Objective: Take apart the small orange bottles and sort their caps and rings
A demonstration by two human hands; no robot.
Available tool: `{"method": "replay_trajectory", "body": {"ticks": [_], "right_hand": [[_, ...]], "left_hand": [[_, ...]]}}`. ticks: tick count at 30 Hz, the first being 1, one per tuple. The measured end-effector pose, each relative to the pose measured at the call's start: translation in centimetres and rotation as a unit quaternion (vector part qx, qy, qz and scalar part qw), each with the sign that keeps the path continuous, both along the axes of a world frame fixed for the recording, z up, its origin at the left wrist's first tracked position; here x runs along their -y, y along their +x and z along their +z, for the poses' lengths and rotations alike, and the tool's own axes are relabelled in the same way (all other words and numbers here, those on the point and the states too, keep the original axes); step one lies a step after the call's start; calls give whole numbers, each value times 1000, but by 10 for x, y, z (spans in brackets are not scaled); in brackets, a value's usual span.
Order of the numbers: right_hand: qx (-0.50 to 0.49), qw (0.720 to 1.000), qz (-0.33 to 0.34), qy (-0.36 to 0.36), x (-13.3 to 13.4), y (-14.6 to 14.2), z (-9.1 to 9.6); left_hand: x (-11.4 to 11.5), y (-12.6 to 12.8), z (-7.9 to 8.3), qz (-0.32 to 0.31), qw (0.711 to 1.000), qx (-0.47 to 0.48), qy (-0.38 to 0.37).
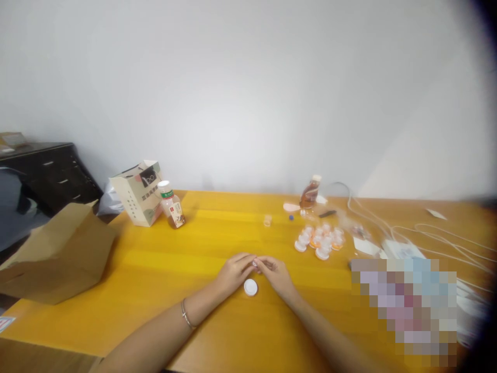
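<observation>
My left hand (235, 272) and my right hand (276, 274) meet fingertip to fingertip over the yellow table (163, 269). Between the pinched fingers sits a very small pale object (256, 263) that I cannot make out. A white round cap (250, 287) lies on the table just below the fingers, between my wrists. A thin bracelet (188, 315) circles my left wrist.
A cluster of small white-capped jars (320, 239) stands to the right. Two drink bottles (172, 205) (309, 192), a paper bag (137, 191), a brown cardboard box (58, 254) at left, white cables (423, 233) and a dark drawer cabinet (54, 173) surround the area.
</observation>
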State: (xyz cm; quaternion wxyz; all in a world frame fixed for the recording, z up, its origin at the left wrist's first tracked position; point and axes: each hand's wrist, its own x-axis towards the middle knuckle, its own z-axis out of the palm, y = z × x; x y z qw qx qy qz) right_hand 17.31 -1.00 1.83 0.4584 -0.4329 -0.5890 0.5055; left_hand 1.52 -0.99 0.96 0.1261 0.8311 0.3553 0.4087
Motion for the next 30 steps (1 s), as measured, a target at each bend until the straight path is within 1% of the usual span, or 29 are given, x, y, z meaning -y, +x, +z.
{"method": "replay_trajectory", "body": {"ticks": [2, 6, 10, 14, 17, 22, 26, 30], "right_hand": [[1, 1000, 1, -1, 0, 0, 1], [11, 1000, -4, 5, 2, 0, 1], [18, 1000, 0, 11, 2, 1, -2], [51, 998, 3, 45, 2, 4, -9], [80, 994, 3, 75, 2, 5, -12], [138, 985, -15, 106, 4, 4, -10], [141, 985, -26, 96, 6, 2, -9], [96, 993, -31, 58, 6, 0, -12]], "left_hand": [[-1, 0, -2, 6, 1000, -17, 11], [-1, -1, -3, -4, 998, -53, 33], [0, -1, -3, 7, 997, -53, 58], [1, -1, -4, 9, 995, -46, 82], [2, 0, -5, 8, 996, -47, 79], [5, 0, -5, 4, 996, -46, 80], [6, -1, -4, 3, 994, -51, 93], [6, -2, -2, 2, 993, -62, 102]]}}
